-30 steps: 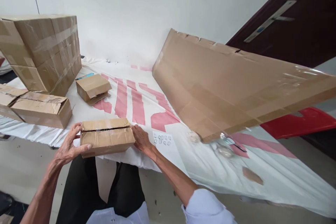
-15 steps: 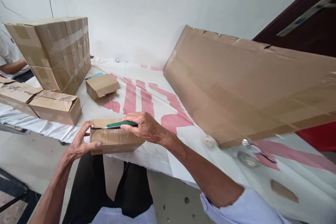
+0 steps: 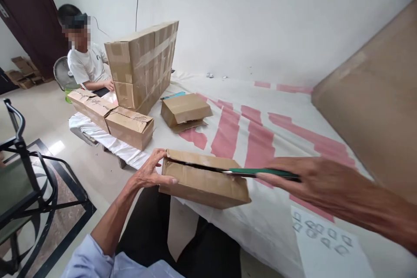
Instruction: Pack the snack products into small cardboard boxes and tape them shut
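A small brown cardboard box [image 3: 202,187] lies in front of me at the edge of the cloth-covered table. My left hand [image 3: 146,174] grips its left end, thumb on the top and fingers at the far side. In my right hand [image 3: 301,178] is a green utility knife [image 3: 250,171], its blade tip at the right part of the top seam. To the left of the knife the seam stands open as a dark slit. Motion blurs the right hand a little.
Behind are an opened small box [image 3: 185,109], a row of boxes [image 3: 128,132] and a tall taped stack [image 3: 140,69]. A co-worker [image 3: 86,67] sits beyond. A large cardboard panel [image 3: 374,91] leans at right, a drawn-on paper sheet [image 3: 329,247] near it. A folding chair [image 3: 24,173] stands left.
The knife has travelled right along the box's top seam, and the slit is longer. My left hand keeps hold of the left end. The view has turned left, bringing the co-worker into sight.
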